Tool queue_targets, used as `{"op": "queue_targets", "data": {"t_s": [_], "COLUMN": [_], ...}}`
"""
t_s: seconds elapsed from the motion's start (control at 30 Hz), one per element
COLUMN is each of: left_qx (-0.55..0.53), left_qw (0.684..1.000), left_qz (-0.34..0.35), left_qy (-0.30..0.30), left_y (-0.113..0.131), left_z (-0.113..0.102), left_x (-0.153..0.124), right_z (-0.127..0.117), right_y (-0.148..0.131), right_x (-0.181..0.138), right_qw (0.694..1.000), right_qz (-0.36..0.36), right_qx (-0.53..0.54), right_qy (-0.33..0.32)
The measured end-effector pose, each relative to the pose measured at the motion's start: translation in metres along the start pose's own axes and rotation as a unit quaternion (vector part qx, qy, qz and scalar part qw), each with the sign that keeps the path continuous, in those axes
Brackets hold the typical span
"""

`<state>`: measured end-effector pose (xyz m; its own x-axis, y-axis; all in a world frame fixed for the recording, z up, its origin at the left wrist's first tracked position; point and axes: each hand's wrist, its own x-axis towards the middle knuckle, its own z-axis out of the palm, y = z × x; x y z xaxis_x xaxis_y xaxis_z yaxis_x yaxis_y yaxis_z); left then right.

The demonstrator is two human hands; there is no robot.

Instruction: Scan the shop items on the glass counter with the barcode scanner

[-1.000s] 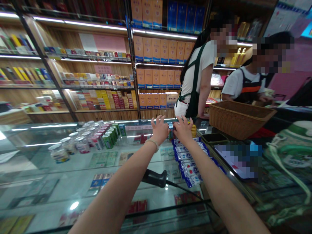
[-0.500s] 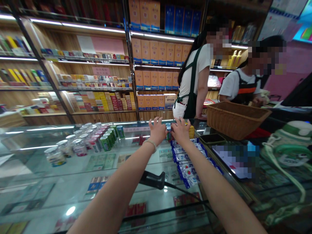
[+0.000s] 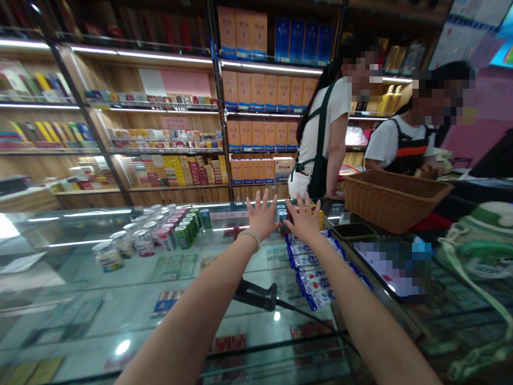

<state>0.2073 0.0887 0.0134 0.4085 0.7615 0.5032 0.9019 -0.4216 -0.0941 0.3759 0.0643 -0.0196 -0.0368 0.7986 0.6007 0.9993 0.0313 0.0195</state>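
Observation:
My left hand (image 3: pixel 262 218) is open above the far part of the glass counter (image 3: pixel 224 256), its fingers spread. My right hand (image 3: pixel 304 219) is open beside it, fingers apart. Small blue cylinders (image 3: pixel 282 215) stand between the two hands; the thumbs are close to them, and I cannot tell whether they touch. Behind my right hand, a stack of yellow packs (image 3: pixel 319 218) is partly hidden. Blue-and-white packets (image 3: pixel 315 289) lie in overlapping rows under my right forearm. A black handheld scanner (image 3: pixel 256 295) with a cable lies between my forearms, its head hidden.
Several clear jars (image 3: pixel 108 256) and green cylinders (image 3: pixel 183 237) stand in rows on the left. To the right are a wicker basket (image 3: pixel 385 200), a phone (image 3: pixel 385 267) and a green-and-white bottle (image 3: pixel 476 251) with a strap. Two people in aprons stand behind the counter.
Both hands have spread their fingers wider around the blue cylinders, which show more between them now. The whole view has shifted slightly to the right.

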Motion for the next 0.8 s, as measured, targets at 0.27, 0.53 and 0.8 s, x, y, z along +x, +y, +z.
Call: {"op": "queue_targets", "data": {"t_s": [0.27,0.53,0.8], "left_qx": [-0.004,0.006,0.019], "left_qw": [1.000,0.999,0.997], "left_qz": [-0.016,-0.033,-0.043], "left_qy": [-0.011,0.016,0.061], "left_y": [-0.012,-0.053,-0.096], "left_z": [-0.017,-0.055,-0.070], "left_x": [-0.008,-0.024,-0.056], "right_z": [-0.009,-0.035,-0.047], "right_y": [-0.008,-0.034,-0.079], "right_x": [-0.006,0.001,-0.002], "right_qw": [1.000,0.998,0.998], "right_qz": [-0.003,-0.040,-0.035], "right_qx": [-0.016,-0.016,0.012], "right_qy": [0.003,0.039,0.043]}}
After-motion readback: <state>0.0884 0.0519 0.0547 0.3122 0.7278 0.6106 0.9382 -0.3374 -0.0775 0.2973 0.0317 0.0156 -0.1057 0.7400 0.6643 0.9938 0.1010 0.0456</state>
